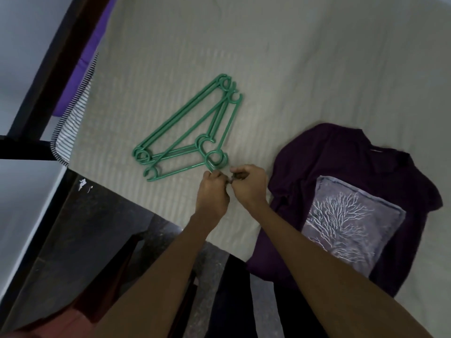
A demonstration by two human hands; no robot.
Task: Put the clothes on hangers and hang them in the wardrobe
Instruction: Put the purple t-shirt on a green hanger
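Observation:
Several green plastic hangers [188, 132] lie stacked on the beige bedsheet [292, 57]. A dark purple T-shirt [346, 198] with a pale tree print lies flat to their right, its lower part hanging over the bed edge. My left hand [213, 193] and my right hand [249, 184] meet just below the nearest hanger's hook [216, 158]. The left fingertips are closed at the stem of that hook. The right fingers pinch a small dark thing [231, 181] between the two hands; I cannot tell what it is.
A dark bed frame post [48, 76] runs along the left, with purple cloth and a striped fabric [73, 111] beside it. Dark speckled floor [97, 228] lies below the bed edge. Dark clothing [231, 301] hangs between my forearms.

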